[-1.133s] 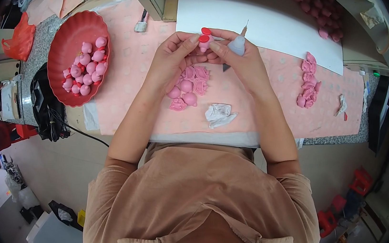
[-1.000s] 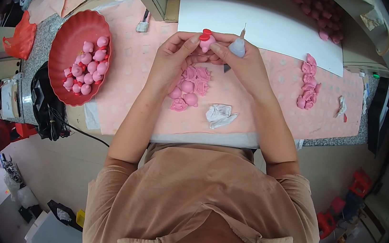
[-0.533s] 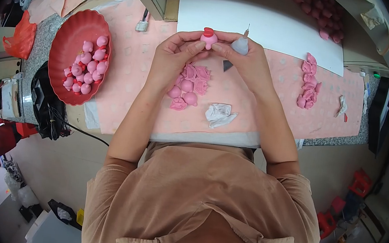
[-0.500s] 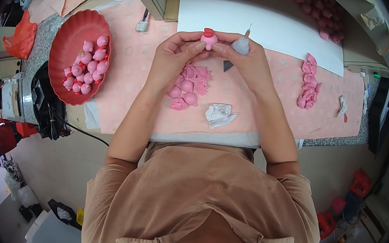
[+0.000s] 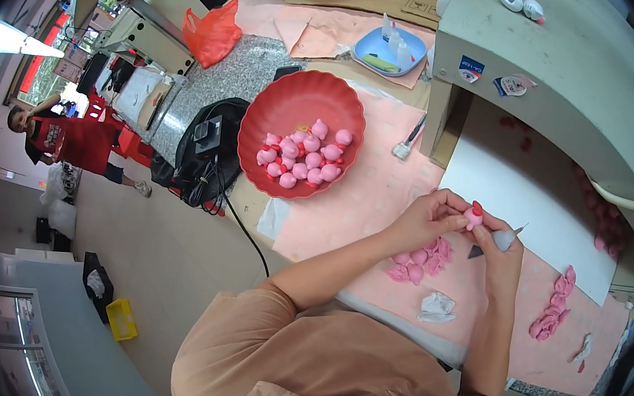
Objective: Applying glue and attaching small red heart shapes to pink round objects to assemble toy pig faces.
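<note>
Between the fingertips of my left hand (image 5: 433,221) and my right hand (image 5: 504,255) is a small round pink figure (image 5: 472,219) with a red top. Both hands pinch it above the pink-covered table. A small whitish squeeze bottle with a needle tip (image 5: 503,239) is also tucked in my right hand, its needle pointing away. Just below the hands lie pink rosettes and round pink pieces (image 5: 416,275) in a cluster. A dark flat triangular piece (image 5: 475,252) rests beside my right hand, and a crumpled white tissue (image 5: 437,307) lies nearer to me.
A red scalloped bowl (image 5: 306,91) of similar pink figures stands to the left, near a brush (image 5: 408,136). A blue tray (image 5: 409,38) holds small bottles. A grey arched housing (image 5: 551,68) borders the back right. More pink rosettes (image 5: 552,307) lie right. Someone in a red apron (image 5: 69,142) stands far left.
The view has swung to the left, so the bowl, blue tray and a person in a red apron show more fully. My hands keep hold of the pink figure and the squeeze bottle.
</note>
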